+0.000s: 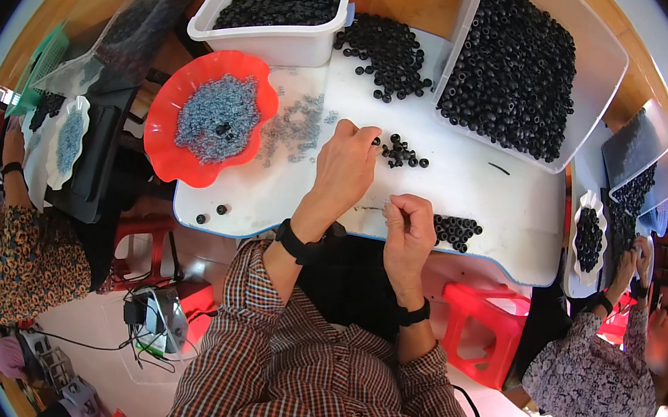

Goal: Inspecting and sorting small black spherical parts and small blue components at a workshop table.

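Bead (377, 141), black, at one o'clock, pinched between thumb and fingertips of my left hand (344, 168). My right hand (410, 237), four o'clock, fingers curled closed; cannot tell what they hold. Loose bead cluster (400, 155), two o'clock, just beside: knuckle brush could scatter it. Loosened pinch could send bead rolling off table (508, 221), near edge, six o'clock.

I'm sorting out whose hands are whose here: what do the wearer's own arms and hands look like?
The left hand and right hand are bare, without gloves. The left wristband and right wristband are both black; the left seems to have a dark, block-like piece beside it. The checked left sleeve and right sleeve, in dark, rusty orange and pale tones, end short of the wristbands.
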A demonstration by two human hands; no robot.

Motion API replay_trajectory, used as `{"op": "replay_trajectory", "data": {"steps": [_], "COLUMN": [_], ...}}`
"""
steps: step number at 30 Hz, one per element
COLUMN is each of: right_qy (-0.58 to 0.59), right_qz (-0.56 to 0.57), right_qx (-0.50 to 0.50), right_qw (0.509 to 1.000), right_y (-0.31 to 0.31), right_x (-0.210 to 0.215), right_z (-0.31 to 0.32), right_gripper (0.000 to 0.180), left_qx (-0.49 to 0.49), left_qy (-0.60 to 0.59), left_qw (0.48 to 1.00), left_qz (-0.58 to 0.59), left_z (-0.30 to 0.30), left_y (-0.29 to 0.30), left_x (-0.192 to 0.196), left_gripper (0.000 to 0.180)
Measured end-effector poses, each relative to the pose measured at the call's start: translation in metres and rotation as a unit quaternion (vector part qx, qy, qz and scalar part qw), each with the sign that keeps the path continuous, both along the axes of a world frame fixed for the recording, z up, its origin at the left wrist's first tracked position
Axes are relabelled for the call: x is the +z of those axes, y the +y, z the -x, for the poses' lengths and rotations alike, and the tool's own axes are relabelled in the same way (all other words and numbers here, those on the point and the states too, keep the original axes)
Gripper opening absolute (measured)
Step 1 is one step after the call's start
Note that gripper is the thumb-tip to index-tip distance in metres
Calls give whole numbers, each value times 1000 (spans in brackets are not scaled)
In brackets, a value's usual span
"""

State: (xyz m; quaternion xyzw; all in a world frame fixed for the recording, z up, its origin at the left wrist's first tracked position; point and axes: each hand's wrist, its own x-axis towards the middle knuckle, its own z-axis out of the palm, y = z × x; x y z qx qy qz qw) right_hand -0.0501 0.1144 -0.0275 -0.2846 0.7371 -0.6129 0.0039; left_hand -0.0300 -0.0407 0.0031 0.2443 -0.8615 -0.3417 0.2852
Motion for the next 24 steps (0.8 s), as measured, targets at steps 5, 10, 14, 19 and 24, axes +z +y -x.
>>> {"op": "replay_trajectory", "data": {"steps": [5,10,14,19,24], "right_qy": [1,5,2,-6,9], "right_qz": [6,11,1,-2,5], "right_qx": [0,6,5,7,10], "right_qw": [1000,1000,1000,1000,1000], "right_y": [0,1,3,3,5], "right_x": [1,2,3,7,5], "right_z": [1,3,1,0,2], "right_gripper": [8,8,8,7,8], "left_qx": [-7,-12,-13,-25,-122], "left_qy": [-72,-66,-61,-4,131], "left_qw": [997,998,998,995,811], "left_qz": [8,16,19,-94,-558], "left_z": [4,1,-3,-16,-41], "left_y": [0,-2,0,7,17], "left_x": [1,0,-2,2,6], "left_gripper": [22,18,18,21,24]}}
